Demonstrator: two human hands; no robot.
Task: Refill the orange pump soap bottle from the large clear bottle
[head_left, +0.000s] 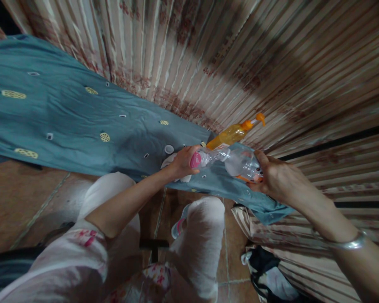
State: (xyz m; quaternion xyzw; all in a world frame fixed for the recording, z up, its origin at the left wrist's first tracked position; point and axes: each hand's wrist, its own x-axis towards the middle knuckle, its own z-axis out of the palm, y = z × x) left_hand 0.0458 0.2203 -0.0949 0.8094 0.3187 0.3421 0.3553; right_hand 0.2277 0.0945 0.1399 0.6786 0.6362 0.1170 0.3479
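Observation:
My left hand (183, 162) is closed around a small clear plastic bottle with a pink label (196, 160), its narrow end pointing right. My right hand (273, 174) grips the far end of a wider clear plastic bottle (238, 161), marked with dark spots and some orange near its base. That bottle is tilted, its neck toward the smaller one. The two necks meet or overlap in my view; whether they touch I cannot tell. Just behind them stands a yellow pump bottle (230, 136) with an orange pump head. A white round cap (169, 149) lies left of my left hand.
The bottles are over a narrow surface covered with a teal cloth (72, 113) with pineapple prints. Something white and crumpled (186, 179) lies under my left hand. A pleated floral curtain (189, 63) hangs behind. Dark and white fabric (268, 269) lies on the tiled floor at right.

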